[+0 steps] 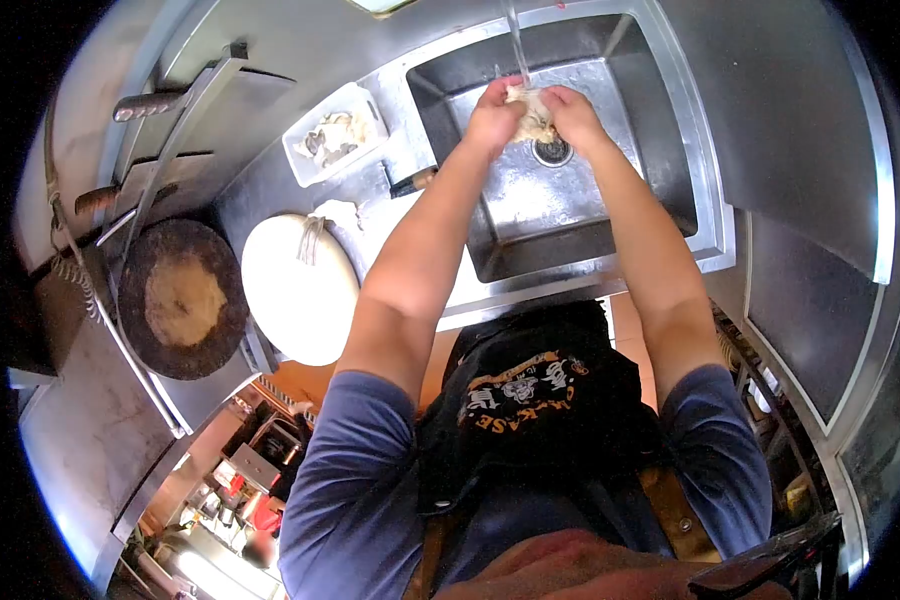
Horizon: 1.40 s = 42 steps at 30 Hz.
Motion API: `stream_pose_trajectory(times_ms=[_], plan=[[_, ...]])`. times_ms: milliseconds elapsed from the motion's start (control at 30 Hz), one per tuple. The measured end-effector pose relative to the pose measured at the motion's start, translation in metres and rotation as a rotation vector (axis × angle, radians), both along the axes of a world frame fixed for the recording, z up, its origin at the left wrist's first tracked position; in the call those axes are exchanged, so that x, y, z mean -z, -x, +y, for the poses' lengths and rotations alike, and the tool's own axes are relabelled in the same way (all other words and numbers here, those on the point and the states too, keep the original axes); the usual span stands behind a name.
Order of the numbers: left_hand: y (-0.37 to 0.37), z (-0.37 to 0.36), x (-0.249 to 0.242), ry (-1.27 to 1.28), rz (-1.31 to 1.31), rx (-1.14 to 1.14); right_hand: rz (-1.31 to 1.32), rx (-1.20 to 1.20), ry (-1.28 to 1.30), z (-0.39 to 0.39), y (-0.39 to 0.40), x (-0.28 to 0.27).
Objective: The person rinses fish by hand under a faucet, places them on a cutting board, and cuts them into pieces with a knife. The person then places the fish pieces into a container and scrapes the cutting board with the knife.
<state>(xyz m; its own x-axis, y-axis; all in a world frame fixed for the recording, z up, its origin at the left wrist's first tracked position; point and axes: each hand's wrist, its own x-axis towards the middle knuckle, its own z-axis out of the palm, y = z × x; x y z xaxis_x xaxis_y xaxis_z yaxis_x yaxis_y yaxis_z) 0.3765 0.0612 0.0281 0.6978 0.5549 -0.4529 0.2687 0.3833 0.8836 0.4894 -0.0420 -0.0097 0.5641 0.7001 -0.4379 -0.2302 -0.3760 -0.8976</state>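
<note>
Over the sink [595, 210], my left hand [494, 118] and my right hand [573, 116] grip a soft, pale, ragged piece of food [533, 118] between them. Its cream surface has yellowish and greyish patches; the exact kind cannot be made out. The fingers of both hands curl round its sides, thumbs on the near face. A stream of water [517, 45] runs from above onto the piece and my fingertips. Just below it in this view is the round drain [552, 152] in the metal basin.
Left of the sink stands a white plastic tub [300, 162] with pale and grey food pieces. A wooden-handled tool [413, 183] lies by the rim. A white round board [295, 300] bears a greyish strand-like piece [312, 238]. Beyond are a dark round block [182, 300] and racked knives [150, 105].
</note>
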Motion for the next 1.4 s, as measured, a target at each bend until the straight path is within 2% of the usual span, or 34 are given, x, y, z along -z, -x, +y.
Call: stream_pose_trajectory(times_ms=[33, 100, 233, 333, 367, 433, 467, 567, 633, 800, 867, 967, 1000, 1033, 1100, 1167, 1233, 1267, 1333, 1400], plan=[[0.001, 0.002, 0.003, -0.001, 0.001, -0.003, 0.001, -0.003, -0.001, 0.002, 0.000, 0.002], [0.001, 0.006, 0.009, -0.083, 0.017, 0.054, -0.244, -0.060, 0.010, 0.003, -0.001, 0.006], [0.013, 0.009, 0.002, 0.048, 0.044, -0.043, -0.268, -0.133, -0.120, -0.010, 0.002, -0.011], [0.024, 0.005, 0.005, 0.051, 0.055, -0.049, -0.526, -0.287, 0.025, -0.019, 0.015, -0.033], [0.026, 0.001, 0.005, 0.047, 0.063, -0.085, -0.527, -0.292, 0.024, -0.022, 0.020, -0.035], [0.032, -0.007, 0.001, 0.046, 0.073, -0.139, -0.713, -0.227, -0.139, -0.026, 0.035, -0.037], [0.035, -0.011, -0.002, 0.095, 0.043, -0.162, -0.702, -0.180, -0.180, -0.028, 0.043, -0.038], [0.045, -0.020, -0.007, 0.224, -0.023, -0.239, -0.853, -0.179, -0.149, -0.033, 0.063, -0.046], [0.052, -0.026, -0.008, 0.431, -0.202, -0.351, -0.855, -0.174, -0.167, -0.035, 0.073, -0.050], [0.078, -0.027, -0.005, 0.335, -0.210, -0.299, -0.826, -0.137, -0.305, -0.035, 0.088, -0.061], [0.087, -0.027, -0.011, 0.183, -0.198, -0.152, -0.519, -0.236, -0.046, -0.033, 0.088, -0.076], [0.104, -0.024, -0.022, 0.118, -0.082, -0.041, -0.445, -0.283, -0.050, -0.026, 0.080, -0.064], [0.110, -0.023, -0.024, 0.119, -0.084, -0.046, -0.292, -0.291, -0.108, -0.022, 0.075, -0.053], [0.114, -0.022, -0.025, 0.161, -0.153, -0.043, -0.296, -0.297, -0.108, -0.018, 0.071, -0.052], [0.124, -0.021, -0.027, 0.202, -0.225, -0.047, 0.021, -0.251, -0.078, -0.012, 0.066, -0.051], [0.131, -0.021, -0.035, 0.286, -0.288, -0.080, -0.007, -0.271, -0.004, -0.010, 0.071, -0.049], [0.136, -0.023, -0.035, 0.276, -0.293, -0.092, -0.225, -0.264, -0.009, -0.006, 0.085, -0.048], [0.140, -0.024, -0.034, 0.269, -0.294, -0.097, -0.226, -0.273, -0.012, -0.005, 0.091, -0.052], [0.148, -0.024, -0.031, 0.231, -0.259, -0.109, -0.516, -0.182, -0.092, -0.012, 0.105, -0.067], [0.155, -0.026, -0.031, 0.197, -0.224, -0.123, -0.561, -0.243, -0.150, -0.019, 0.117, -0.088]])
